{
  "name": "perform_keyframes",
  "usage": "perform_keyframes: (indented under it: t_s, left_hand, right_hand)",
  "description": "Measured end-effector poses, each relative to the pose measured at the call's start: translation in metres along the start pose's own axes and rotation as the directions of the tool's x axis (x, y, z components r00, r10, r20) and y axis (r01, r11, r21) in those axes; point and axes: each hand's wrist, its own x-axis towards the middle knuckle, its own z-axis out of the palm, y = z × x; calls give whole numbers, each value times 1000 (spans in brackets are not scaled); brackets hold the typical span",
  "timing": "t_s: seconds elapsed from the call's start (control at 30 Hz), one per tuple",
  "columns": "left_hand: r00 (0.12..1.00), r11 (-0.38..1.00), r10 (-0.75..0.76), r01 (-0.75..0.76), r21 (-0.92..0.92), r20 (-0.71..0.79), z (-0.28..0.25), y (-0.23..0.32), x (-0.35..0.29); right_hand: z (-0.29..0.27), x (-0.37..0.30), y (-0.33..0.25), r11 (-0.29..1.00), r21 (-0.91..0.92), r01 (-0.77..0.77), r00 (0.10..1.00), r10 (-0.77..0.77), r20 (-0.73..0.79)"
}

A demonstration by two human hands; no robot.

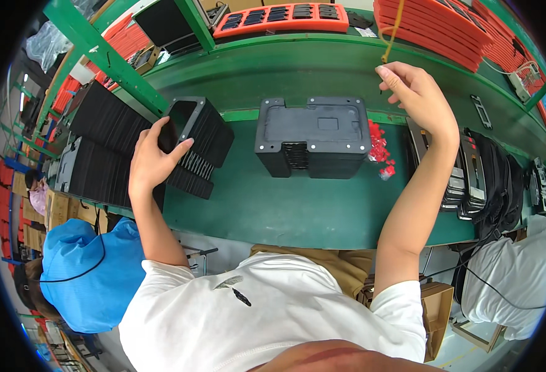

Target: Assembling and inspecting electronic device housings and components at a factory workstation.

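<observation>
My left hand (152, 158) grips the top piece of a leaning stack of thin black frame parts (202, 133) at the left of the green bench (285, 204). My right hand (415, 93) is raised at the upper right, fingers loosely curled just under a hanging yellow cord (392, 31); whether it pinches anything I cannot tell. A black block-shaped fixture (313, 133) sits between the hands, with a small heap of red pieces (379, 149) beside its right edge.
More black stacks (105, 155) lie at far left. Orange trays (282, 17) and stacked orange trays (434, 25) line the back shelf. Rows of dark parts (477, 180) stand at right. A person in a blue cap (81, 273) sits left, another in white (515, 285) right.
</observation>
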Motion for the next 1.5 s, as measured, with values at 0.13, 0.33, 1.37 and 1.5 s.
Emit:
perform_keyframes:
  t_s: [0.13, 0.33, 1.37, 1.5]
  left_hand:
    - [998, 998, 66, -66, 17, 24, -1, 7, -1]
    - [806, 781, 476, -571, -251, -352, 28, 57, 0]
    - [462, -351, 862, 244, -904, -210, 72, 121, 21]
    - [-344, -45, 934, 171, -984, -102, 36, 204, 8]
  right_hand:
    - [-5, -6, 4, 997, -16, -69, 997, 69, -43]
    - [-3, 16, 29, 999, -40, 23, 1000, -22, 11]
    - [11, -23, -52, 947, -234, 221, 972, -234, -28]
    - [60, -21, -76, 587, 709, 390, 834, -551, -3]
